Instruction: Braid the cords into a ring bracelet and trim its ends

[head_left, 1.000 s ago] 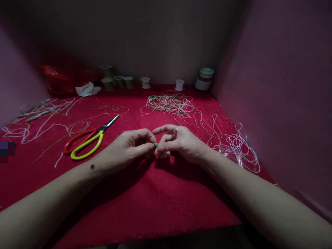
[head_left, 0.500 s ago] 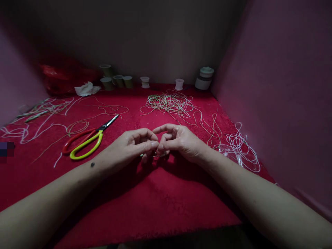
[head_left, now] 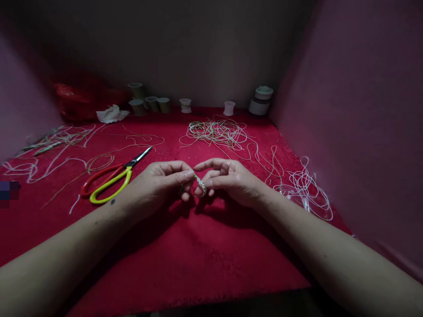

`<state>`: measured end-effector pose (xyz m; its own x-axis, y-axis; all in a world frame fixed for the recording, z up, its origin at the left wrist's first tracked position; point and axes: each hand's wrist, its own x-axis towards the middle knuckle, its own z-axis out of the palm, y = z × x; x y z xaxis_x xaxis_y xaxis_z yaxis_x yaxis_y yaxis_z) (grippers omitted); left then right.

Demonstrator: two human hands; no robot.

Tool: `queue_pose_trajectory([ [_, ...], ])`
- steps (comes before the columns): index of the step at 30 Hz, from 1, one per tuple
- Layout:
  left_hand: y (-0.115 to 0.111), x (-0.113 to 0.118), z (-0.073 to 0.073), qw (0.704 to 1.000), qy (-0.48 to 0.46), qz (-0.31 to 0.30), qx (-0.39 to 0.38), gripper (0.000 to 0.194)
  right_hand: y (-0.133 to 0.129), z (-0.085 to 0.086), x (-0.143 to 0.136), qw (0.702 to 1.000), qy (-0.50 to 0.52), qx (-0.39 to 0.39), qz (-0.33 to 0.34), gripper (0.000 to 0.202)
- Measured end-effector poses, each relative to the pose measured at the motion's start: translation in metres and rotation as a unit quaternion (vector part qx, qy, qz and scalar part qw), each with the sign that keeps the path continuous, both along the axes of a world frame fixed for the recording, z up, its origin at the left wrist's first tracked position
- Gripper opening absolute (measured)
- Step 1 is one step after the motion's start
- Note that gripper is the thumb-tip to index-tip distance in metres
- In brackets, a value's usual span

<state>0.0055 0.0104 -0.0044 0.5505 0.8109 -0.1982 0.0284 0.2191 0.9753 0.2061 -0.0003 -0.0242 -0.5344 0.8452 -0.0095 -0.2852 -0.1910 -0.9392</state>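
A small braided cord loop (head_left: pixel 202 186), pale green and white, hangs between my two hands above the red cloth (head_left: pixel 205 251). My left hand (head_left: pixel 167 178) is closed, with thumb and index finger pinching the thin upper end of the braid. The curved lower part of the braid lies in the fingers of my right hand (head_left: pixel 226 178), its thumb resting against it and its index finger stretched toward my left fingertips. Part of the braid is hidden behind the fingers. Left of my left hand lie scissors (head_left: pixel 110 187) with one red and one yellow handle, blades partly apart.
Tangled cord (head_left: pixel 216 134) lies beyond my hands, with white cord (head_left: pixel 310 189) at right and more strands (head_left: pixel 62 136) at left. Along the back stand several spools (head_left: pixel 152 104), a lidded jar (head_left: pixel 260 101), crumpled tissue (head_left: pixel 112 114) and a red bag (head_left: pixel 82 99). Walls enclose the sides.
My left hand has drawn back slightly to the left, away from my right fingers. The braided loop, mostly covered before, now shows between the hands.
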Motion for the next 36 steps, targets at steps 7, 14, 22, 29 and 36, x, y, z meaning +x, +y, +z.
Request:
queue_pose_trajectory([
  [7, 0.001, 0.002, 0.002, 0.999, -0.012, 0.034, -0.009, 0.019, 0.0, -0.001, 0.001, 1.0, 0.006, 0.013, 0.009, 0.033],
  [14, 0.004, 0.004, -0.002, 0.997, -0.043, 0.051, -0.041, 0.017, 0.0, -0.003, 0.002, 1.0, 0.023, 0.01, 0.015, 0.032],
  [22, 0.004, 0.007, -0.003, 0.997, -0.035, 0.063, -0.042, 0.017, -0.001, 0.0, -0.002, 0.998, 0.054, -0.037, -0.009, 0.035],
  [29, 0.006, 0.006, -0.007, 0.998, -0.027, 0.043, -0.047, 0.015, -0.001, -0.001, -0.001, 0.995, 0.072, -0.064, -0.028, 0.034],
  [36, 0.005, 0.005, -0.009, 0.997, -0.032, 0.034, -0.056, 0.017, 0.0, -0.001, -0.001, 0.995, 0.058, -0.076, -0.04, 0.034],
])
